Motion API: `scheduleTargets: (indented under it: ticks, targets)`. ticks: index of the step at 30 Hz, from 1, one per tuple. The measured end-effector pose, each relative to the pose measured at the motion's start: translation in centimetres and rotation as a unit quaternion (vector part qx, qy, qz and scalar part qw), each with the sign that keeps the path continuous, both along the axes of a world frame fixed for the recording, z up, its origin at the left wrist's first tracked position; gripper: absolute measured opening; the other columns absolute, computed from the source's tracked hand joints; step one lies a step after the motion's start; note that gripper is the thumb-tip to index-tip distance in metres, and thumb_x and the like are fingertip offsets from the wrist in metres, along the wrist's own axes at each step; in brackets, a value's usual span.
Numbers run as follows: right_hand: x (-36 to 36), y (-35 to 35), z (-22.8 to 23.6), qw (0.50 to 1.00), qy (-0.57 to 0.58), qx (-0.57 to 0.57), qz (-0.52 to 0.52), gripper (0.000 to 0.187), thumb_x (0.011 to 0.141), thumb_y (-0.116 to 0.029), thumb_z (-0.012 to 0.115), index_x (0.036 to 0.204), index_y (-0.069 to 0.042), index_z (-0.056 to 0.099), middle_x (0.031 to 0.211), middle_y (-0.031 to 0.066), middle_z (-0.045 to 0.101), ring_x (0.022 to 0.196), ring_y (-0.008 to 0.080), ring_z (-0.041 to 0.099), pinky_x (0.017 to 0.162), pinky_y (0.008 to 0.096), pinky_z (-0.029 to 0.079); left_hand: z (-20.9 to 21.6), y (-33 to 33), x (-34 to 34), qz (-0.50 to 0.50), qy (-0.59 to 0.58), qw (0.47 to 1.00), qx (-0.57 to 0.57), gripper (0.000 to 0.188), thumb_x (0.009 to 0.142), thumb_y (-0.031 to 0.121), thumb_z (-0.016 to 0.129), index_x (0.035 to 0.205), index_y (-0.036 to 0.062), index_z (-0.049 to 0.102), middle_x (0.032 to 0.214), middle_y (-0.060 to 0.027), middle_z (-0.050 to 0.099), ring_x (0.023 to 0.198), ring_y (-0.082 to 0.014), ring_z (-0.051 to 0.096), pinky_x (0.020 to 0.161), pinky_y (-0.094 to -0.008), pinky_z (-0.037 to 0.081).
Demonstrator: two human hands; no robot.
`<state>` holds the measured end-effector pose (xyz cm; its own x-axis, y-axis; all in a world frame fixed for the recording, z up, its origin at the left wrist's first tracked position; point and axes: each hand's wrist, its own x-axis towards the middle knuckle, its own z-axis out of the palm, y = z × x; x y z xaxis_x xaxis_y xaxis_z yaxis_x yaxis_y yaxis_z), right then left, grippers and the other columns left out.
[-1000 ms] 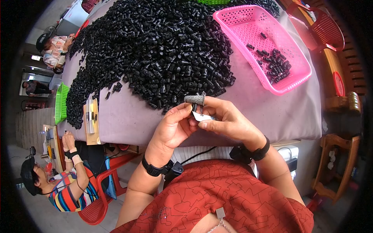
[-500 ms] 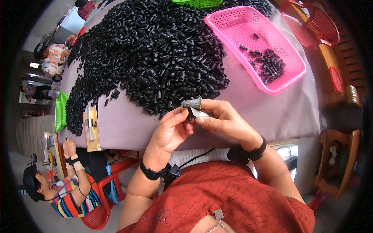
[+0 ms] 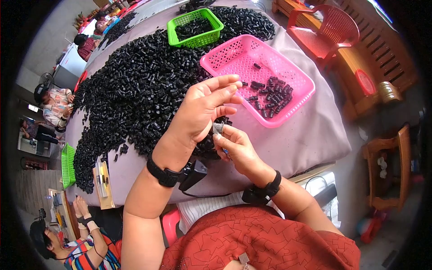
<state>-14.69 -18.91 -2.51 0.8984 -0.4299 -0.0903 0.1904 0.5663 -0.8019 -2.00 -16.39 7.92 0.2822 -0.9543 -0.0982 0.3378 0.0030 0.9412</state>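
My left hand (image 3: 200, 108) reaches over the left rim of the pink basket (image 3: 306, 96), fingers apart and thumb near the index finger. Just beyond those fingertips is a small black cylindrical part (image 3: 244, 84); it looks free of them. My right hand (image 3: 240, 153) is closed, below and right of the left, above the near edge of the black pile. A grey speckled finger sleeve (image 3: 218, 128) covers its index fingertip. A bit of blue shows under its fingers, but what it grips is mostly hidden. Several black parts (image 3: 276, 94) lie in the pink basket.
A large pile of black parts (image 3: 135, 85) covers the cloth-topped table (image 3: 310, 144). Behind stands a green basket (image 3: 217, 32) of black parts; another green basket (image 3: 68, 165) is at left, near a tray of tools (image 3: 104, 184). Co-workers (image 3: 54, 105) sit along the left side.
My left hand has moved up and forward, away from the right hand to the pink basket. The right hand has dropped slightly lower. The view has shifted, showing more of the far table.
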Motion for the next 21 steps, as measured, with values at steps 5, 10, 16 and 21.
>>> scheduleTargets:
  ticks: [5,10,16,21]
  targets:
    - [0.0,-1.1,0.5,0.999,-0.012,0.011,-0.038,0.014,0.096,-0.016,0.056,0.102,-0.004,0.058,0.068,-0.0035,0.052,0.051,0.0041,0.044,0.044,0.0192,0.032,-0.3,3.7,1.4,0.063,-0.054,0.996,0.011,0.03,0.092,0.012,0.062,0.119,0.0005,0.06,0.108,-0.009,0.068,0.088,-0.0126,0.066,0.072,-0.0228,0.053]
    - [0.5,-1.3,0.5,1.0,0.004,0.002,-0.022,0.02,0.096,-0.016,0.056,0.112,-0.003,0.059,0.068,-0.0032,0.052,0.051,0.0043,0.044,0.044,0.0189,0.031,-5.3,12.0,4.4,0.279,-0.223,0.93,0.088,0.028,0.093,0.012,0.061,0.118,0.0007,0.061,0.105,-0.0063,0.068,0.082,-0.0073,0.062,0.07,-0.0187,0.048]
    - [0.4,-0.9,0.2,0.999,0.019,-0.012,-0.024,0.02,0.096,-0.017,0.056,0.111,-0.003,0.058,0.069,-0.0032,0.051,0.053,0.0039,0.043,0.045,0.0185,0.031,-9.0,15.7,3.4,0.29,-0.324,0.889,0.145,0.024,0.089,0.007,0.065,0.113,0.0017,0.064,0.088,0.0022,0.063,0.074,-0.0024,0.053,0.066,-0.0171,0.044]
    - [0.4,-0.8,-0.5,0.998,0.03,-0.045,-0.021,0.023,0.096,-0.017,0.056,0.114,-0.003,0.059,0.069,-0.0036,0.051,0.053,0.0038,0.044,0.045,0.0184,0.031,-6.9,13.2,3.2,0.269,-0.436,0.852,0.108,0.021,0.087,0.003,0.065,0.108,-0.0005,0.065,0.087,0.0014,0.06,0.072,-0.0029,0.052,0.064,-0.017,0.043]
